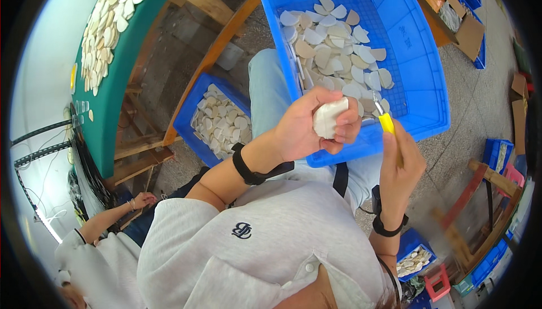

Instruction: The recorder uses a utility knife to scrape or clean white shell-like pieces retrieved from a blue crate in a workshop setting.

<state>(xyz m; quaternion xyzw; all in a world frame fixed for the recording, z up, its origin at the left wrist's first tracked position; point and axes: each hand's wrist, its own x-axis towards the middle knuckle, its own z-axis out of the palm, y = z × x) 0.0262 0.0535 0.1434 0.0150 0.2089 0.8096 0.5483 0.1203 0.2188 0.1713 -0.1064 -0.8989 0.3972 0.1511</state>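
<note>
Here, my left hand [299, 124] grasps a white piece [328, 119] (likely light, brittle; hold its edges), my right hand [402, 163] a yellow-handled tool [386, 123]

Through the head view I find writing in two places, and I can make out only its kind and place. On the chest of the wearer's pale grey shirt [271, 252] sits an emblem [241, 230]: a compact, monogram-like figure of curling letter shapes in dark navy, well to the left of the button. On the inner right-hand wall of the large blue crate [420, 75] I see a small group of dark marks [405, 36], set in a short slanting band above the gridded lower part; they look like characters, but at this size I cannot read them or tell handwriting from print.
</note>
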